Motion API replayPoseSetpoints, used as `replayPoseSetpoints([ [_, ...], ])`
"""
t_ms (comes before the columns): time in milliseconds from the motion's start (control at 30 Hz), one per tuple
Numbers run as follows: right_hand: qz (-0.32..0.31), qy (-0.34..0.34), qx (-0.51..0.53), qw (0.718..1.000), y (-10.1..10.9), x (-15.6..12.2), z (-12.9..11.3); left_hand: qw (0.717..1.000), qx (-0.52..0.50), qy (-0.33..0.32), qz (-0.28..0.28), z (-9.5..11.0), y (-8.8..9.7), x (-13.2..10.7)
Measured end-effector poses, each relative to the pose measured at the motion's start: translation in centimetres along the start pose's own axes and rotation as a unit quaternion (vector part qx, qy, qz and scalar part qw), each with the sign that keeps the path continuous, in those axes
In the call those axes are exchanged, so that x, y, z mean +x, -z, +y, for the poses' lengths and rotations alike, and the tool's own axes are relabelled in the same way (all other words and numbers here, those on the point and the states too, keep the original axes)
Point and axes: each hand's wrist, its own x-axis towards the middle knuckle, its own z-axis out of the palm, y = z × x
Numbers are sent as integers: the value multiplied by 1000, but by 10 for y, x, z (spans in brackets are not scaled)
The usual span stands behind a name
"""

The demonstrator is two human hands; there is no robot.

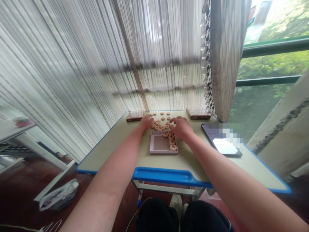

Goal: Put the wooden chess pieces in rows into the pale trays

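Observation:
Round wooden Chinese chess pieces [157,128] with dark characters lie in a loose cluster on the desk, with several others spread behind them. In front of the cluster is a shallow pale box [152,144]; a few chess pieces [172,141] line its right wall and far right corner. At the cluster's left edge, my left hand [145,123] has its fingers apart, close to the pieces. My right hand [181,127] reaches in from the other side above the box's far right corner, its thumb and forefinger spread beside the pieces. I see nothing held in either hand.
The desk [116,141] has a blue rim and a blue front groove. Flat boxes stand at the back left [135,115] and back right [198,113]. A tablet [220,140] lies on the right. Behind the desk hangs a string curtain [166,48]; a plastic bag [59,195] sits on the floor.

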Motion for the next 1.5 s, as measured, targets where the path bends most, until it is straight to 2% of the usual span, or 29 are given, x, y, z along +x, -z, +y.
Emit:
replayPoseSetpoints([
  [167,28,-76,-33,996,-2,5,14,999,-4,4,-33,-2,-6,5],
  [333,-32,-157,-53,986,-5,9,29,998,48,-18,-34,0,2,-4],
  [500,-69,-144,5,987,-9,13,35,997,56,-33,-45,11,14,-16],
  [733,-32,-89,18,995,-6,10,29,996,45,-66,-34,23,18,-21],
  [900,-41,-76,8,996,-9,10,29,991,22,-100,-90,25,17,-21],
  [1100,-52,-116,13,992,-13,11,29,996,45,-47,-61,21,20,-19],
  [1200,-50,-120,19,991,-12,10,25,995,55,-19,-82,19,22,-18],
  [1300,-52,-115,21,992,-10,10,25,993,54,-17,-99,18,23,-19],
  [1500,-54,-121,21,991,-9,11,32,994,55,-22,-87,14,21,-20],
])
